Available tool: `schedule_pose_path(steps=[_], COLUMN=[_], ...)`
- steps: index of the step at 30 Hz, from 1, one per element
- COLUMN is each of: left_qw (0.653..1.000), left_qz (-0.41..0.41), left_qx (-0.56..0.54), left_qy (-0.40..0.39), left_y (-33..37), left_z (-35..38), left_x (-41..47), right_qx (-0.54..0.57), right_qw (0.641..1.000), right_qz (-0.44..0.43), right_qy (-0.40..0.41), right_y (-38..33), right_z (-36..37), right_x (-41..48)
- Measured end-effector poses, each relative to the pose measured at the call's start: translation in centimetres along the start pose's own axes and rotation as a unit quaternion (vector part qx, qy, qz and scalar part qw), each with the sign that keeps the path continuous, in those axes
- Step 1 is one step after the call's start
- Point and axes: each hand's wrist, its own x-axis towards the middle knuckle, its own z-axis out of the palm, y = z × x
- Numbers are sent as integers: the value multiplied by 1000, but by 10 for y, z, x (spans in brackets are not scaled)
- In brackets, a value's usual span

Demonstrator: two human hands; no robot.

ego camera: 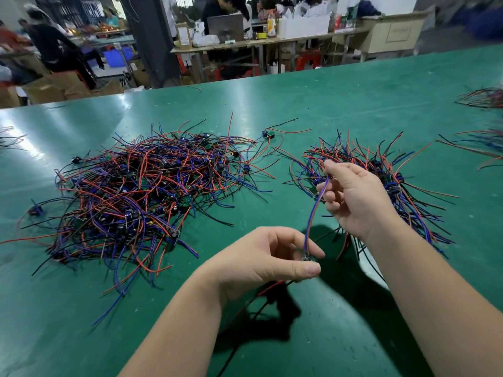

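Note:
Above the green table (353, 99) I hold one small wired part. My left hand (261, 259) pinches its little component (307, 257) between thumb and fingers. Its blue wires (314, 210) run upward to my right hand (353, 197), which pinches their far end. A red wire (268, 289) and a black wire (255, 315) hang below my left hand. A large tangled pile of the same wired parts (141, 194) lies to the left. A smaller pile (381, 175) lies behind my right hand, partly hidden by it.
A single wired part (268, 133) lies between the piles near the back. More wire bundles (484, 99) sit at the table's right edge. Beyond the table stand workbenches (258, 42) with boxes, and seated people (51, 47) at the far left.

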Motion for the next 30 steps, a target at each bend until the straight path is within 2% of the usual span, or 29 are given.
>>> schedule_pose_path(steps=[2, 4, 8, 11, 14, 17, 22, 27, 30], left_qw=[997, 979, 900, 863, 891, 932, 970, 972, 949], left_qz=[26, 43, 127, 168, 182, 195, 191, 196, 241], left_qx=[-50, -166, -366, -411, -342, -226, -92, -109, -200], left_qy=[56, 111, 200, 242, 237, 208, 118, 70, -34], left_y=[4, 8, 13, 13, 7, -1, -3, 0, 3], left_z=[-2, -5, -10, -14, -11, -4, -4, -11, -16], left_x=[2, 5, 8, 10, 15, 17, 15, 11, 2], right_qx=[-4, -46, -160, -151, -58, 23, 49, 67, 104], right_qw=[999, 993, 961, 950, 959, 972, 979, 972, 952], right_qz=[39, 72, 93, 91, 81, 71, 79, 109, 145], right_qy=[-32, -77, -207, -260, -264, -222, -179, -198, -248], right_y=[0, 1, 10, 14, 15, 14, 6, -1, -5], right_z=[0, 0, -2, 0, 7, 8, 4, 0, -4], right_x=[1, 1, -4, -8, -9, -5, -3, -4, -5])
